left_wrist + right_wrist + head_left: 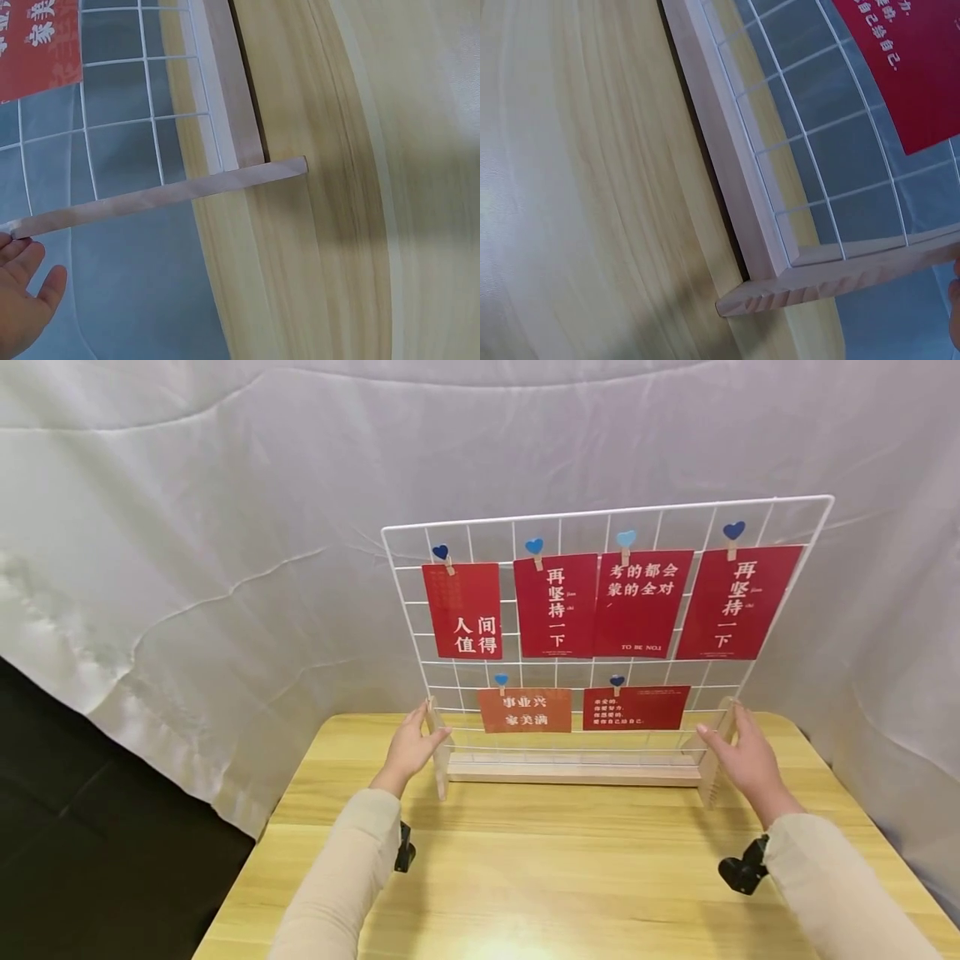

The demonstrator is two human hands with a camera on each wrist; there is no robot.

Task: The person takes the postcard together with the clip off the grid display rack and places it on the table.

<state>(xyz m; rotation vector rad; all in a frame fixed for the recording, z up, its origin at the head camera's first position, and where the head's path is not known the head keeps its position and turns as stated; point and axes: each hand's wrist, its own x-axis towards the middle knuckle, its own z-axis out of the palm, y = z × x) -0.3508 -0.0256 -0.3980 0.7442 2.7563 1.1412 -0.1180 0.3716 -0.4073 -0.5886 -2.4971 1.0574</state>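
A white wire grid [555,675] stands upright in a pale wooden base [570,772] on a table. Red and orange-red cards hang on it, each under a wooden clip with a blue heart, including an orange-red card [525,710] and a red card [636,707] in the lower row. My left hand [411,745] touches the base's left upright [150,196] near its upper end, fingers extended and thumb apart from the wood. At the right upright [840,277] my right hand [748,760] rests with fingers along the outer side; most of it lies outside the right wrist view.
The wood-grain table [540,868] extends in front of the base. Behind the grid hangs a pale grey-white curtain [247,510]. A dark area [90,827] lies beyond the table's left edge. Black wrist-camera mounts, such as one [744,867] at the right sleeve, hang beneath the forearms.
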